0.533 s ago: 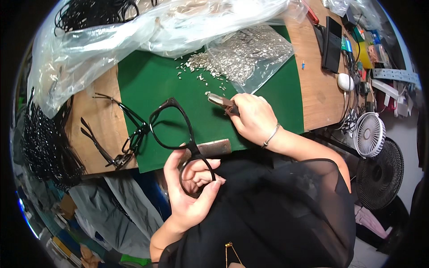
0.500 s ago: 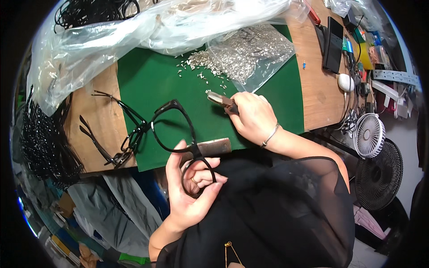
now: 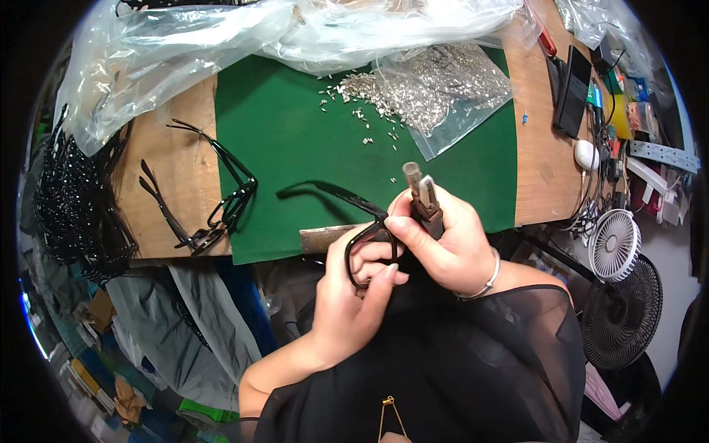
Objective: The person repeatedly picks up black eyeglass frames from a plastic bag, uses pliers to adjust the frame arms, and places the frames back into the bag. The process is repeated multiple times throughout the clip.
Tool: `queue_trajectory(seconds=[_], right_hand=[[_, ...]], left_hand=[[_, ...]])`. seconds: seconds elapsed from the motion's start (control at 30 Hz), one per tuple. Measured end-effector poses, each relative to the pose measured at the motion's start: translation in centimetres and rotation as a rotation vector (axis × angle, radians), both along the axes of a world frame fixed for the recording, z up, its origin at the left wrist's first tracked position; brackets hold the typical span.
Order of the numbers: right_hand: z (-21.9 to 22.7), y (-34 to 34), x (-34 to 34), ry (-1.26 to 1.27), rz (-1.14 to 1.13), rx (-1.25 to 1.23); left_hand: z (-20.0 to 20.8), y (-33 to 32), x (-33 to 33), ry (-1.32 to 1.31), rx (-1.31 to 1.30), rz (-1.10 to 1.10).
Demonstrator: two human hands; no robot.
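Observation:
My left hand [image 3: 343, 317] is wrapped round one rim of a black eyeglass frame [image 3: 348, 198], whose temple points up and left over the green mat [image 3: 281, 118]. In my right hand [image 3: 458, 247] is a pair of pliers [image 3: 427, 210], jaws pointing away from me. The thumb and a finger of that same hand also touch the frame near the base of its temple. Whether anything small is between them I cannot make out. Tiny silvery metal pieces [image 3: 360, 89] lie loose on the mat, beside a clear bag [image 3: 450, 88] full of them.
Two black eyeglass frames [image 3: 240, 198] lie at left, next to hanging black glossy strands [image 3: 77, 199]. Crumpled clear plastic [image 3: 295, 33] covers the far edge. A phone [image 3: 573, 92], cables and a white fan [image 3: 614, 245] are at right. A patterned strip [image 3: 316, 240] lies at the mat's near edge.
My right hand has come back from near the metal pieces to the frame, turning the pliers upward. My left hand has moved right and turned the frame. The view has shifted slightly.

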State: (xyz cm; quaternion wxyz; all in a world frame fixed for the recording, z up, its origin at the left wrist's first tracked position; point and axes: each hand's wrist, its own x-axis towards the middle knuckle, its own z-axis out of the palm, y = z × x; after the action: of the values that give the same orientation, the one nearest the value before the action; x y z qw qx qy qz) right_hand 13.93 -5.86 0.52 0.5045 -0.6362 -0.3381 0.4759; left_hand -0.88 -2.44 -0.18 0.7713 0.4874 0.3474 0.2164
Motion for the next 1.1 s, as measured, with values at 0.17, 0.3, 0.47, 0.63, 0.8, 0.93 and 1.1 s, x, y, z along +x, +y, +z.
queue_trajectory(seconds=[0.17, 0.3, 0.47, 0.63, 0.8, 0.93, 1.1], right_hand=[[-0.8, -0.2, -1.4, 0.119, -0.088, 0.064], [-0.6, 0.1, -2.4, 0.397, -0.222, 0.094], [0.3, 0.3, -1.4, 0.521, -0.184, -0.107], [0.9, 0.3, -1.1, 0.591, -0.085, -0.135], [1.6, 0.5, -1.1, 0.564, -0.004, -0.109], [0.7, -0.8, 0.3, 0.156, 0.101, 0.056], [0.3, -1.0, 2.0, -0.391, 0.629, 0.128]], left_hand=[[-0.4, -0.8, 0.3, -0.020, 0.138, 0.062], [-0.7, -0.8, 0.2, -0.003, 0.242, -0.005], [-0.2, -0.4, -0.2, 0.023, 0.231, -0.065], [1.2, 0.9, -1.1, -0.026, 0.025, -0.130], [2.0, 0.9, -1.6, -0.094, -0.069, -0.096], [3.2, 1.6, -3.2, -0.082, -0.218, -0.098], [4.2, 1.7, -3.3, -0.025, -0.212, -0.158]])
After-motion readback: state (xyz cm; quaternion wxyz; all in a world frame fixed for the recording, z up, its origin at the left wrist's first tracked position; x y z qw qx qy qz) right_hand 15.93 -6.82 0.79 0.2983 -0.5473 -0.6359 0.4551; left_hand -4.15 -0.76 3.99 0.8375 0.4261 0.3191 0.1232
